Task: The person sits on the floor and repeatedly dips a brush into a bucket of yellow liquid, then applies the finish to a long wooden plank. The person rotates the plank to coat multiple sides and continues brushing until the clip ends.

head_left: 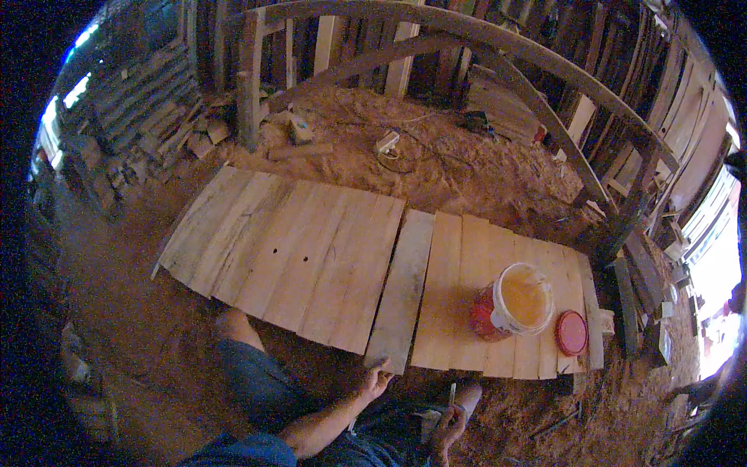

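Note:
My left hand point(377, 380) pinches the near end of a greyish wooden board point(401, 292), which lies in a row of planks with dark gaps along its sides. Closed around a thin, pale, flat-looking tool point(453, 394), my right hand point(447, 426) is low by my knee; the tool's kind is not clear. On the planks point(459, 280) to the right stands a red and white bucket point(490, 315) with yellowish-tan material inside. Its round red lid point(572, 333) lies beside it. More pale planks point(311, 257) lie side by side on the left, two of them with dark holes.
A wooden frame with a long rail point(350, 9) and slanted braces stands beyond the planks. A white power strip point(387, 143) and dark cords lie on the reddish dirt floor point(366, 117). Scrap wood point(171, 132) is piled far left; more timber point(642, 272) lies at right.

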